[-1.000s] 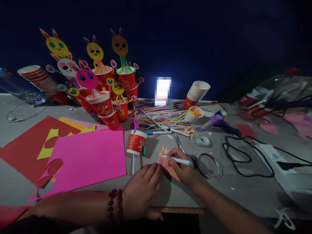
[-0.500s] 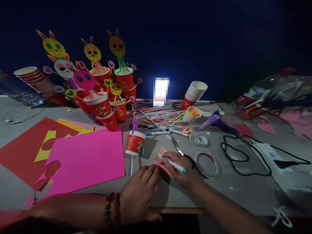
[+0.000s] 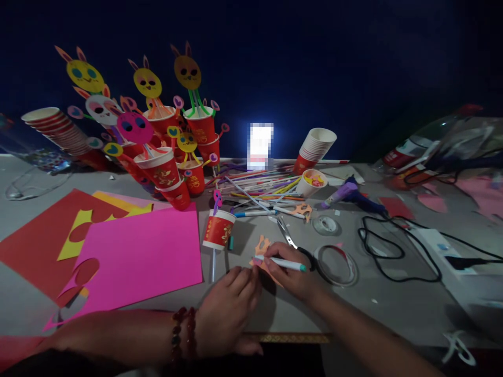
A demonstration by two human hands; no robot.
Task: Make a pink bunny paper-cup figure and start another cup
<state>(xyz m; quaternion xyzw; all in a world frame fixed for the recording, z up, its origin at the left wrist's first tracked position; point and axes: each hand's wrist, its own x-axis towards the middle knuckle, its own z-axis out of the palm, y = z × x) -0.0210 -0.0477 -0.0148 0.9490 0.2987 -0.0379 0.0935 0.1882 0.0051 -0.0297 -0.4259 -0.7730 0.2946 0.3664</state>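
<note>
My right hand [image 3: 294, 285] grips a white marker [image 3: 290, 264] with a teal end, its tip low over an orange paper cutout [image 3: 262, 244]. My left hand [image 3: 228, 298], wearing beaded bracelets at the wrist, has its fingers together and pinned on the near left edge of that paper. The fingers hide part of the cutout. Up and left of the paper stands a red paper cup [image 3: 218, 231] with a straw sticking out towards me, and a small teal cap [image 3: 230, 243] lies beside it. Scissors [image 3: 286, 230] lie half behind my right hand.
Decorated rabbit cups [image 3: 161, 170] crowd the back left, above pink card [image 3: 145, 256]. Pipe cleaners [image 3: 255, 186] are heaped at the centre back, near stacked cups [image 3: 316, 149]. Tape rolls [image 3: 336, 266], a glue gun [image 3: 341, 192] and a black cable [image 3: 363, 251] lie on the right.
The marker has tilted flatter, its teal end swinging slightly up and right with my right hand. My left hand stays on the paper. The whole view has shifted a little.
</note>
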